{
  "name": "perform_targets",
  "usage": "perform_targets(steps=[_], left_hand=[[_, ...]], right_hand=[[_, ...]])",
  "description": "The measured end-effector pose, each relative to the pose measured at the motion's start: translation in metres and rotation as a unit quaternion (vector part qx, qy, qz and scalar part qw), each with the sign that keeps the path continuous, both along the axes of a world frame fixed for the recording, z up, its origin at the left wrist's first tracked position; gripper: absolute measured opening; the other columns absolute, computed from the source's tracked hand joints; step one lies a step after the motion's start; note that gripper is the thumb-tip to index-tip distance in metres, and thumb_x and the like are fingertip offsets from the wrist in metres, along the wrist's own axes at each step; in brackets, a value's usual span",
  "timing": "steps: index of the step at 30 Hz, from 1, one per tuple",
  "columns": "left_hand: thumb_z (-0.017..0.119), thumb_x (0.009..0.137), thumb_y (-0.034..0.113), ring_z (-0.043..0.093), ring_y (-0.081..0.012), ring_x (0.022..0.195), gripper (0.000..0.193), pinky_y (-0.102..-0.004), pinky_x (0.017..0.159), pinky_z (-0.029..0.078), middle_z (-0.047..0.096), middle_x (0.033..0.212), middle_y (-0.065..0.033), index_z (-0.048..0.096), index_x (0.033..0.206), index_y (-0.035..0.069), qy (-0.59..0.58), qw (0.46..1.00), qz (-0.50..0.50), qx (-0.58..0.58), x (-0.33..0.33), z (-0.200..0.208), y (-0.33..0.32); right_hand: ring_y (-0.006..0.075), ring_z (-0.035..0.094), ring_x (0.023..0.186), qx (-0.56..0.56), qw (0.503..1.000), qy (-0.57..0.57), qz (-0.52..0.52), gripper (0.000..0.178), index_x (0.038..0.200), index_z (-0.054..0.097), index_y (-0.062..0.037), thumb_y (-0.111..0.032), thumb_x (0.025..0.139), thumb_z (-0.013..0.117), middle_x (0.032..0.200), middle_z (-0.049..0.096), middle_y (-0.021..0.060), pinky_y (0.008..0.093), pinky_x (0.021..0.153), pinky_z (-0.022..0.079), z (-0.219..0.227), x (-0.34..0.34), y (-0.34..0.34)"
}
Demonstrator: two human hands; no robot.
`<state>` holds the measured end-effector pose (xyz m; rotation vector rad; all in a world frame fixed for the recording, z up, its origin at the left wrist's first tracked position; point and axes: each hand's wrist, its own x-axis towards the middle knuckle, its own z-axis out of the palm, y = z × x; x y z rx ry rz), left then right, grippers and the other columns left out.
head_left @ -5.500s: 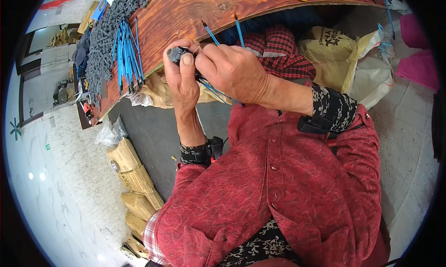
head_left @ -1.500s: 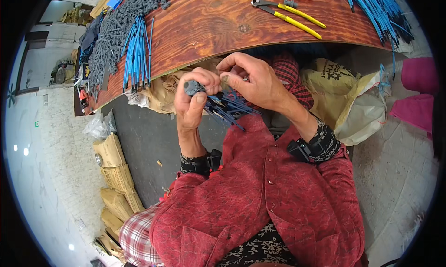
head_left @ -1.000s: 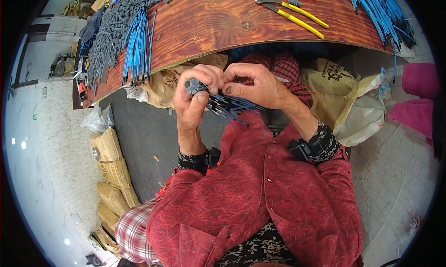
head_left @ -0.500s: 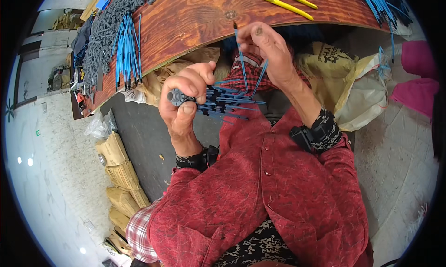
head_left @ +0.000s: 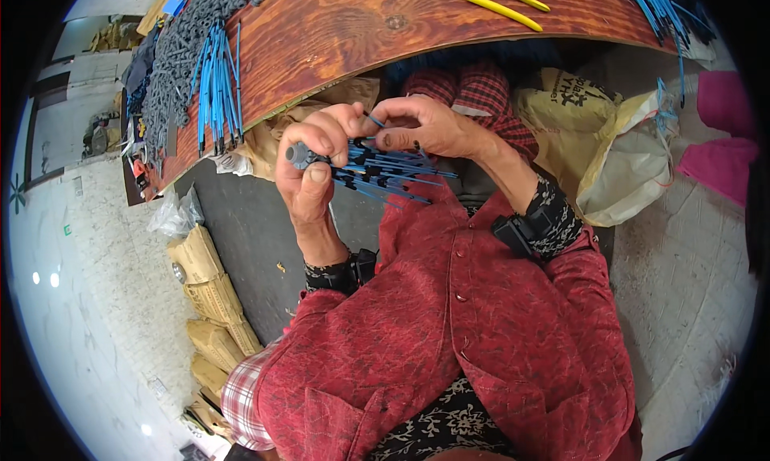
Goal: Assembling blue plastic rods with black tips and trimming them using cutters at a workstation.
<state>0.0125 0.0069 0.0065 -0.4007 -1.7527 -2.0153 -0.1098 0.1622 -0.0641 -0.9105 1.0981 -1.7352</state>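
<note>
My left hand (head_left: 306,192) is closed around a grey ribbed plastic piece (head_left: 299,154), its round end facing up past the thumb. From that grip a bundle of thin blue rods with black sections (head_left: 397,174) fans out to the right, over my lap. How the rods join the grey piece is hidden by the fingers. My right hand (head_left: 437,128) meets the left fingertips above the bundle. Between its thumb and fingers it pinches a single thin blue rod (head_left: 374,121), mostly covered by the fingers.
On the wooden table (head_left: 321,40) lie a heap of grey plastic parts (head_left: 172,76), blue rods (head_left: 218,88) and yellow-handled pliers (head_left: 497,8). More blue rods (head_left: 654,12) overhang its right end. A woven sack (head_left: 626,172) stands right, brown paper packages (head_left: 204,272) lower left.
My right hand has come down and left to the left fingertips, bringing a blue rod with it. The left hand keeps its grip on the grey piece, now turned slightly.
</note>
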Motion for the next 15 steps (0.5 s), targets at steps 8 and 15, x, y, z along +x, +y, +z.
perform_targets(steps=[8, 15], left_hand=[[0.068, 0.093, 0.031, 0.054, -0.0303, 0.106, 0.029, -0.056, 0.107, 0.037, 0.059, 0.089, -0.0115, 0.054, 0.102, 0.008, -0.001, 1.0, 0.014, -0.018, 0.004, 0.001, -0.005], [0.07, 0.091, 0.034, 0.052, -0.0273, 0.101, 0.033, -0.0533, 0.105, 0.042, 0.053, 0.09, -0.0068, 0.057, 0.104, 0.007, -0.019, 1.0, -0.013, -0.016, 0.0, 0.0, -0.007]], right_hand=[[0.0036, 0.049, 0.075, -0.037, 0.995, -0.096, 0.004, 0.022, 0.093, 0.067, -0.0048, -0.025, 0.092, 0.076, 0.079, 0.056, -0.0071, 0.0224, 0.067, 0.04, -0.001, 0.017, -0.013], [0.0041, 0.037, 0.075, -0.052, 0.991, -0.02, -0.12, 0.038, 0.083, 0.056, -0.0057, -0.03, 0.082, 0.086, 0.078, 0.041, -0.0081, 0.0244, 0.063, 0.034, -0.008, 0.03, -0.027]])
